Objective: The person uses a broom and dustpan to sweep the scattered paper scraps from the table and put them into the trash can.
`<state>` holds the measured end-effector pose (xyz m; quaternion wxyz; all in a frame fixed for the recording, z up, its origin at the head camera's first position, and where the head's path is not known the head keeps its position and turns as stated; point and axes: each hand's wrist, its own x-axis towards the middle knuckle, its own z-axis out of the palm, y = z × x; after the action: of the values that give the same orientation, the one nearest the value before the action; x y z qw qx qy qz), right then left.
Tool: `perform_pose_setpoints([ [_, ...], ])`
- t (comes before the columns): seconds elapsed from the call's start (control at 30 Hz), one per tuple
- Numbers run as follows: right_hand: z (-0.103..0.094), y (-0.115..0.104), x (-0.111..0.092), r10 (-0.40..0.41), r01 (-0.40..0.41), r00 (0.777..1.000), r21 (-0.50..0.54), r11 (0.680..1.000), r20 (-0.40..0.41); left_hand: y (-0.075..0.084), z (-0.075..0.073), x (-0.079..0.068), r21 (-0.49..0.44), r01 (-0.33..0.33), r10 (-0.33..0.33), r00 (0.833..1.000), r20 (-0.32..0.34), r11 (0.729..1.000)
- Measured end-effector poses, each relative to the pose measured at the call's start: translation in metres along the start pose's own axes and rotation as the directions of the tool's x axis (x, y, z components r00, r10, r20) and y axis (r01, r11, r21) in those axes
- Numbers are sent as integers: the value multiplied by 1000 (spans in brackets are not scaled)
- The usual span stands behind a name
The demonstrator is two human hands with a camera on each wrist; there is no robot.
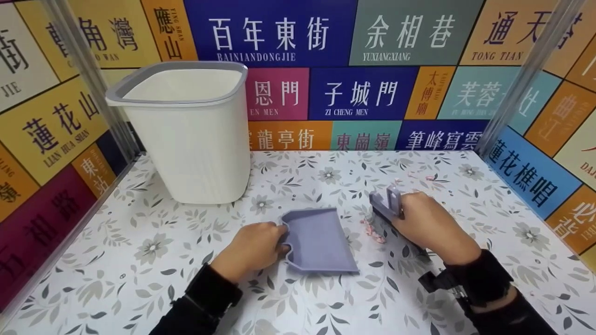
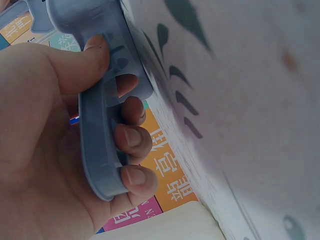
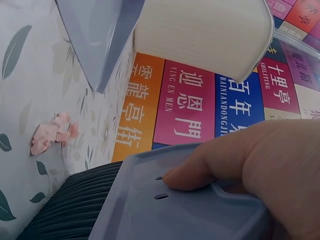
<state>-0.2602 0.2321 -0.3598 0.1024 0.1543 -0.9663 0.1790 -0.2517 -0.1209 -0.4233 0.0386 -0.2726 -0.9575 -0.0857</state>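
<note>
My left hand (image 1: 253, 246) grips the handle of a grey-purple dustpan (image 1: 319, 242), which lies on the table with its wide edge facing right. In the left wrist view, the fingers curl round the looped dustpan handle (image 2: 97, 135). To the right, my right hand (image 1: 430, 223) holds a small brush (image 1: 386, 204) of the same colour; its dark bristles (image 3: 75, 200) show in the right wrist view. Between brush and dustpan lie pink paper scraps (image 1: 372, 231), seen close up as a small pile (image 3: 52, 134) just off the bristles.
A white bin (image 1: 200, 149) with a grey rim stands at the back left. A few more pink bits (image 1: 429, 177) lie farther back beyond the brush. Walls with coloured sign panels (image 1: 270, 32) enclose the back and sides of the flower-patterned table (image 1: 153, 251).
</note>
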Motion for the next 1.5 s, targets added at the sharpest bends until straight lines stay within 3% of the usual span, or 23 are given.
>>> perform_pose_setpoints([
  [0.43, -3, -10, -4, -91, 86, 992, 59, 995, 86, 1, 0, -1, -11, -19, 18, 999, -32, 1000],
  [0.6, -5, -15, -6, -90, 79, 989, 92, 993, 117, 0, 1, -2, -6, -22, 21, 999, -42, 1000],
  [0.93, -15, -18, -10, -134, 127, 991, 183, 975, 25, -1, 1, -1, -1, -30, 30, 999, -45, 1000],
  [1.27, -27, -18, -13, 57, -76, 992, 163, 984, 116, 0, 0, -1, -2, -24, 24, 999, -30, 1000],
  [1.5, -15, -20, -13, 66, -69, 997, 63, 996, 43, 1, 0, -2, 1, -21, 21, 999, -32, 1000],
])
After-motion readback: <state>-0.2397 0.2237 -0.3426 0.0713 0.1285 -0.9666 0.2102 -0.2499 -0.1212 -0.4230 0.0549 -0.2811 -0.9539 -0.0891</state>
